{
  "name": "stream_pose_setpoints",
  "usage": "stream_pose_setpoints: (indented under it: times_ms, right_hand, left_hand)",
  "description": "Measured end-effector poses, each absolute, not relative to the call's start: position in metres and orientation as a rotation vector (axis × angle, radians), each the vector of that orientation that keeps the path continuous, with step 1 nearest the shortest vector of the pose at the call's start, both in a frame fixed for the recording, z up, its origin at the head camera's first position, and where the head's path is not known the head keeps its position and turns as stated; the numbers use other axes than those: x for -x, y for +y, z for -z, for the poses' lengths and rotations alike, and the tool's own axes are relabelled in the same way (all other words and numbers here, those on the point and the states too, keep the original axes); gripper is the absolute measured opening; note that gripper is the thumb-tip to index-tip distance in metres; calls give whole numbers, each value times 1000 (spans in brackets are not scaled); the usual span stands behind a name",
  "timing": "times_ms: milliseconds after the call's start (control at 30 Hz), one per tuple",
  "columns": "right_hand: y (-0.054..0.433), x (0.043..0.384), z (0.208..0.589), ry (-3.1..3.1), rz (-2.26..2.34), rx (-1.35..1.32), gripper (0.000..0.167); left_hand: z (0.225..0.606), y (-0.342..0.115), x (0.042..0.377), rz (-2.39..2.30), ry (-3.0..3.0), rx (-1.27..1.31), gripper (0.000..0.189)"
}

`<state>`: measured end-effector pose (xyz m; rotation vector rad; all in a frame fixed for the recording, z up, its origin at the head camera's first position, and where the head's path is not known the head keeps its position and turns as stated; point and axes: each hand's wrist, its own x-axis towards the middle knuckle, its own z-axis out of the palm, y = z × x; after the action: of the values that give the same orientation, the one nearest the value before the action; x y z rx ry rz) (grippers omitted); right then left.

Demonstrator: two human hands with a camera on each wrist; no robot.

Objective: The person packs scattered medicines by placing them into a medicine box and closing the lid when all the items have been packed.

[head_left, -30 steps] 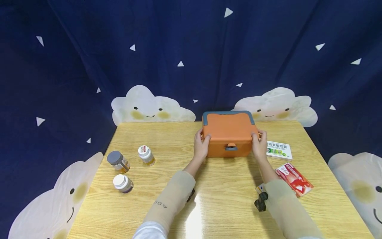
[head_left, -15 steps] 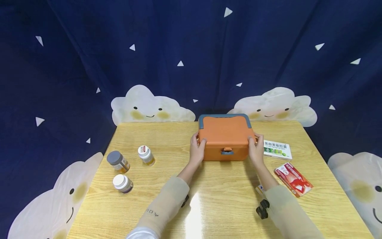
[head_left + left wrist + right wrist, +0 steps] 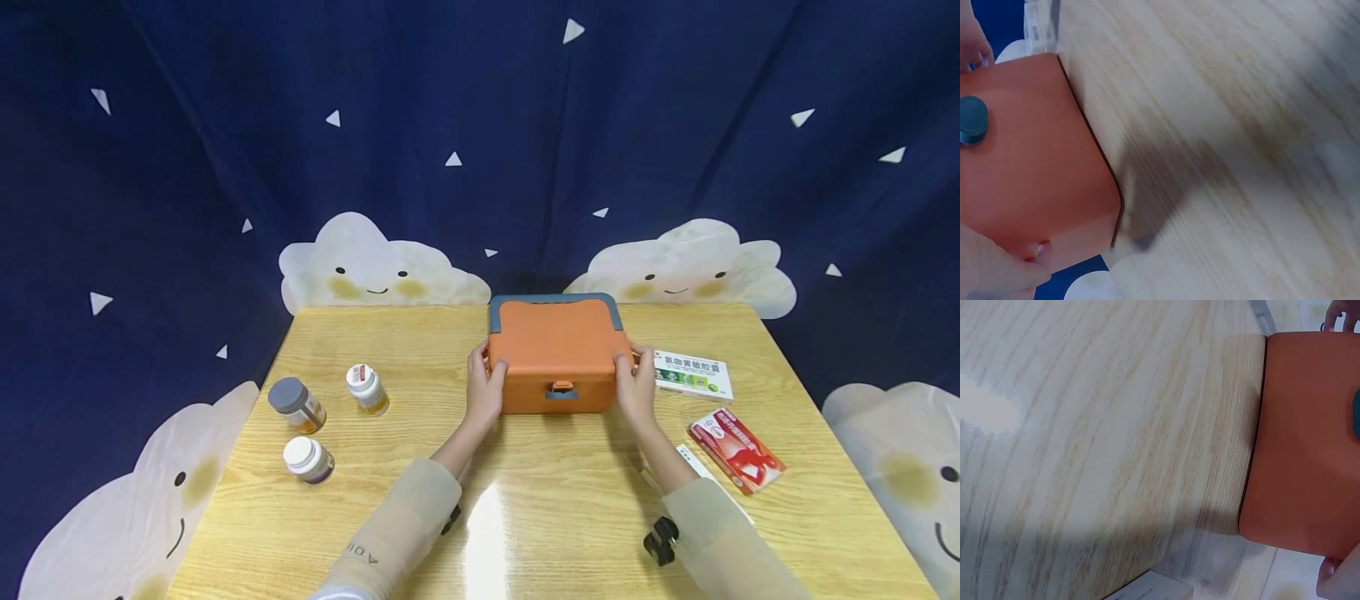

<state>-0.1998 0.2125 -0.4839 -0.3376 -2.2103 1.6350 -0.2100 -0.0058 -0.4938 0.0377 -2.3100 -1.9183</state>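
Note:
An orange lidded box (image 3: 558, 337) with a blue-grey handle frame and a front latch (image 3: 562, 390) stands shut near the table's far side. My left hand (image 3: 484, 390) grips its left end, thumb on the front corner and fingers around the side. At the opposite end my right hand (image 3: 636, 388) holds it the same way. Up close in the left wrist view, the left thumb (image 3: 1038, 259) presses the orange wall. The right wrist view catches only part of the right hand (image 3: 1340, 578) at the box's corner. Whether the box's base touches the table cannot be told.
Left on the wooden table (image 3: 405, 517) are a grey-capped bottle (image 3: 298, 406) and two white-capped bottles, one nearer (image 3: 309, 460) and one farther right (image 3: 368, 389). To the right lie a white-green medicine carton (image 3: 693, 375), a red carton (image 3: 737, 450) and a partly hidden white carton (image 3: 712, 479).
Both hands have brought the orange box leftward and a little nearer to me. More of the white-green carton shows, and a white carton has come into sight beside my right forearm.

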Motion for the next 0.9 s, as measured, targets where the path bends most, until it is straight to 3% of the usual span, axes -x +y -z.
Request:
stream_pose_setpoints:
  times_ms: [900]
  right_hand:
    - [190,171,492,-2219,-1656,299,35]
  left_hand:
    - [496,-30,172,1861,-2254,-3,45]
